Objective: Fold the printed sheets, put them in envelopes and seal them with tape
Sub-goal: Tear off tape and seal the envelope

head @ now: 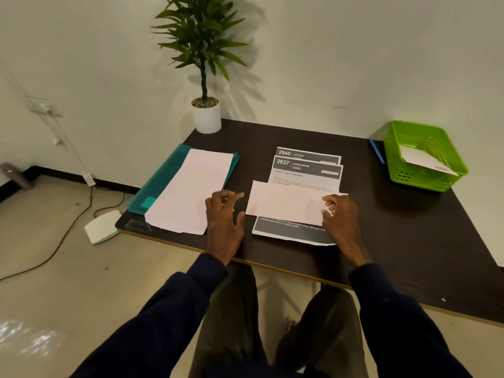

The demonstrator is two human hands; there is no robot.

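Note:
A folded white sheet (pixel 283 201) lies across a small stack of printed sheets (pixel 305 173) headed 2637 and 2940 in the middle of the dark table (pixel 395 241). My right hand (pixel 341 216) pinches the folded sheet's right end. My left hand (pixel 223 214) hovers just left of it with fingers spread, holding nothing. A pile of white envelopes (pixel 188 192) lies on a teal folder (pixel 155 186) at the left.
A green plastic basket (pixel 425 156) holding an envelope stands at the table's right back corner, a blue pen (pixel 377 151) beside it. A potted plant (pixel 206 115) stands at the back left corner. On the floor left lie cables and a white box (pixel 102 226).

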